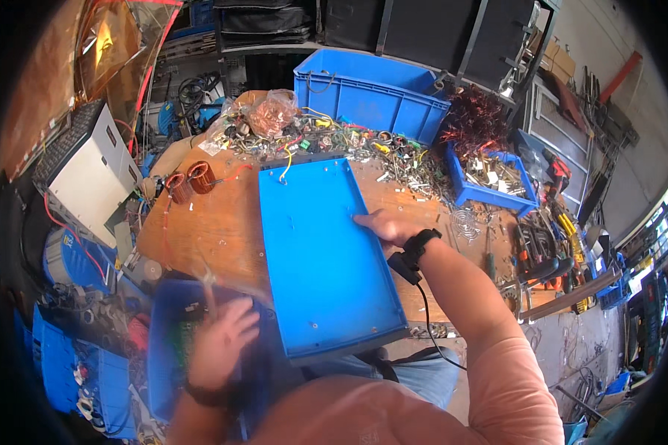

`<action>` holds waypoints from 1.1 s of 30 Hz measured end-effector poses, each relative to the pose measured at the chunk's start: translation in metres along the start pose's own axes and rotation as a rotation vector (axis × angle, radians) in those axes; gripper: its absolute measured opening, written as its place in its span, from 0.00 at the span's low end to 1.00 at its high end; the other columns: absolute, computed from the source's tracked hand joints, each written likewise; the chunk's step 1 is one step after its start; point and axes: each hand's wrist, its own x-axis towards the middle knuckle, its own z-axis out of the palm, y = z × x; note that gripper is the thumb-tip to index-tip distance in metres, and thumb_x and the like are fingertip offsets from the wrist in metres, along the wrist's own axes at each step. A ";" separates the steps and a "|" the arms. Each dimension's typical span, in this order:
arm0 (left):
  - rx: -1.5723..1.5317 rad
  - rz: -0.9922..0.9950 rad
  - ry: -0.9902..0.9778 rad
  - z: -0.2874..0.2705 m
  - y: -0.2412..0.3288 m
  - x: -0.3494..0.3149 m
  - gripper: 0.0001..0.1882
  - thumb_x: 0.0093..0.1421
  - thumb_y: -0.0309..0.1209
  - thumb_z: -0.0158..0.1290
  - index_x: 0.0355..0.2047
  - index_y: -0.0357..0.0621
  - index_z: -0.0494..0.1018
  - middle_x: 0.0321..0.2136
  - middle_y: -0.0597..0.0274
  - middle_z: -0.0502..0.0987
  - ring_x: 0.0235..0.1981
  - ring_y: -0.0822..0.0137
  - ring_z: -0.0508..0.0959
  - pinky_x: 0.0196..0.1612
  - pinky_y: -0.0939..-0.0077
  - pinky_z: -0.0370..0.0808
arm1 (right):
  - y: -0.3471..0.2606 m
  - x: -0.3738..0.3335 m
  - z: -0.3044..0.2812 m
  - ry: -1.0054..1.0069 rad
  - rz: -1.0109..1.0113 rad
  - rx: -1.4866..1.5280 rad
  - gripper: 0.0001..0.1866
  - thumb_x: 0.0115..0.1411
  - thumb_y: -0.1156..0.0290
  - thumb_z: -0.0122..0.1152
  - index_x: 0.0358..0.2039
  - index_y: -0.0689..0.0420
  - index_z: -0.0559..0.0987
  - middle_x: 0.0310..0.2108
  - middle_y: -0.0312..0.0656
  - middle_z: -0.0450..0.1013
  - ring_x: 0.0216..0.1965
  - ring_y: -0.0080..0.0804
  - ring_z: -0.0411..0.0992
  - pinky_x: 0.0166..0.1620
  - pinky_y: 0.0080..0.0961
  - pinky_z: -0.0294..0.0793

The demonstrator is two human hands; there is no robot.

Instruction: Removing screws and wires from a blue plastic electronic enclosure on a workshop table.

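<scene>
A shallow blue metal panel with raised edges lies tilted across the front of the wooden table, its near end over my lap. My right hand is closed on the panel's right edge, thumb on the inner face. A short yellow wire sticks up near its far left corner. To the left of the panel, my left hand hovers over a dark blue bin with green pieces inside. Motion smears that hand; a thin blurred thing shows above its fingers, and whether it is held is unclear.
Copper coils sit at the table's left. Mixed wire and metal scraps cover the far side, before a large blue crate. A smaller blue tray of scraps and several hand tools stand to the right.
</scene>
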 end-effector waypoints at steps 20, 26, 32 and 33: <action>-0.720 -0.091 0.040 0.013 -0.033 -0.039 0.16 0.58 0.26 0.48 0.47 0.34 0.68 0.40 0.53 0.72 0.40 0.60 0.74 0.43 0.65 0.70 | 0.018 -0.033 0.041 0.036 -0.185 0.555 0.21 0.62 0.63 0.51 0.46 0.70 0.72 0.43 0.48 0.73 0.40 0.35 0.73 0.41 0.31 0.74; 0.038 0.318 0.025 -0.021 -0.009 -0.014 0.25 0.61 0.27 0.44 0.59 0.38 0.56 0.56 0.45 0.62 0.55 0.55 0.66 0.57 0.62 0.61 | 0.015 -0.089 0.043 0.086 -0.280 0.918 0.19 0.63 0.68 0.50 0.48 0.70 0.69 0.46 0.49 0.71 0.44 0.37 0.72 0.50 0.34 0.73; -0.213 0.555 0.176 -0.049 0.028 -0.021 0.20 0.65 0.33 0.39 0.55 0.37 0.58 0.61 0.48 0.55 0.61 0.48 0.57 0.62 0.54 0.52 | 0.026 -0.105 0.059 0.288 -0.243 0.947 0.20 0.64 0.64 0.48 0.48 0.68 0.68 0.46 0.48 0.70 0.45 0.40 0.71 0.49 0.41 0.72; -0.142 0.604 0.170 -0.046 0.031 -0.023 0.19 0.65 0.33 0.41 0.53 0.36 0.61 0.60 0.49 0.57 0.60 0.50 0.59 0.62 0.55 0.54 | 0.027 -0.106 0.066 0.318 -0.324 1.034 0.20 0.64 0.63 0.48 0.49 0.67 0.68 0.46 0.48 0.70 0.46 0.40 0.71 0.48 0.42 0.72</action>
